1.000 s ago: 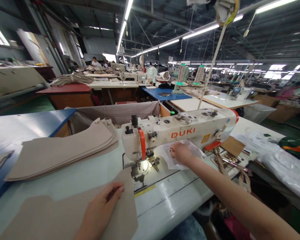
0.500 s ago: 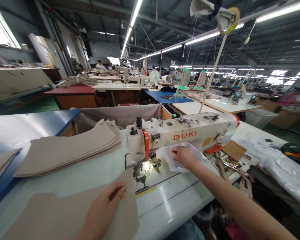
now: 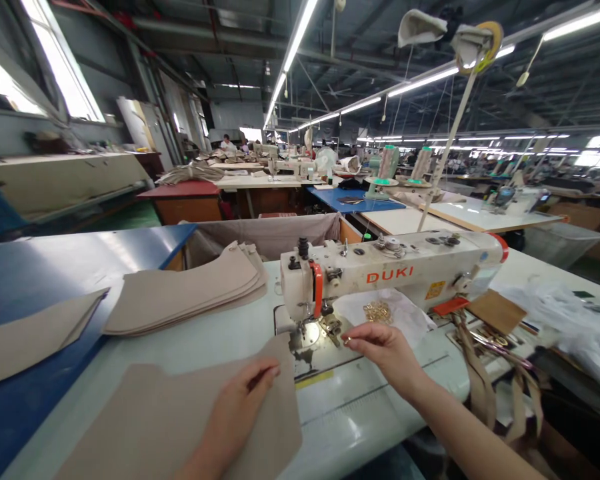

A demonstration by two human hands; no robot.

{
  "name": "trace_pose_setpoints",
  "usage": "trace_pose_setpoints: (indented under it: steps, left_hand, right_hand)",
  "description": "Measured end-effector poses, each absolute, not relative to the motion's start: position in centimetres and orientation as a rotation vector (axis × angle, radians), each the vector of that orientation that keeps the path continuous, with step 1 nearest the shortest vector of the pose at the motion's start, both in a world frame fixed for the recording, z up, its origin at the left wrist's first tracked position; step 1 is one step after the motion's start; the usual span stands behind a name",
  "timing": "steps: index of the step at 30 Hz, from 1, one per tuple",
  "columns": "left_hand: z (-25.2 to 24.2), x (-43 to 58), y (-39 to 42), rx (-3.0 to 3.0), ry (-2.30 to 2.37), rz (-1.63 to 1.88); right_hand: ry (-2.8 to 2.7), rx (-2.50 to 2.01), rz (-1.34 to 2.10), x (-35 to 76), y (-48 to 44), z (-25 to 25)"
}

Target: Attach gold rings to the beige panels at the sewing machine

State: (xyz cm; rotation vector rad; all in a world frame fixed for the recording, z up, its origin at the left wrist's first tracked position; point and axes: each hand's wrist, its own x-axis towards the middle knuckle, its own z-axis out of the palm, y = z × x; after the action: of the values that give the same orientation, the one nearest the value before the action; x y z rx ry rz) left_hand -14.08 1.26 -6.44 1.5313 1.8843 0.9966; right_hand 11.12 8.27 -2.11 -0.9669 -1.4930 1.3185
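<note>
My right hand (image 3: 384,350) pinches a tiny gold-coloured metal piece (image 3: 347,341) between thumb and fingertips, just right of the sewing machine's needle area. Behind that hand, several matching gold-coloured metal pieces (image 3: 378,311) lie heaped on a white plastic sheet (image 3: 414,319) under the arm of the sewing machine (image 3: 350,277). On a flat beige fabric panel (image 3: 165,413) rests my left hand (image 3: 245,400), thumb and fingers pressed together; what they hold, if anything, is hidden. The panel's upper right corner lies close to the needle plate (image 3: 309,333).
A stack of beige panels (image 3: 190,290) sits left of the machine, with more panels (image 3: 35,333) on a blue table (image 3: 130,243). Beige straps (image 3: 477,373), scissors (image 3: 500,350) and a brown card (image 3: 497,310) lie at the right, beside clear plastic (image 3: 575,327).
My right hand has come away from the white sheet toward me and the needle, now with a small gold-coloured metal piece. My left hand stays on the panel. The view has swung left.
</note>
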Motion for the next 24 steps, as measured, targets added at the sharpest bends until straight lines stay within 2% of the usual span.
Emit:
trace_pose_setpoints:
  steps: [4, 14, 24]
  left_hand:
    - [-5.2, -12.3, -0.5, 1.616, 1.798, 1.100]
    - [-3.9, -11.6, -2.5, 2.362, 1.582, 1.343]
    - [-4.0, -11.8, -2.7, 2.220, 1.628, 1.366]
  right_hand:
    - [-1.361, -0.976, 1.555, 8.9, 6.4, -2.6]
    - [-1.102, -1.051, 1.992, 4.9, 3.9, -2.8]
    - [-0.953, -1.006, 2.166, 4.9, 3.7, -2.4]
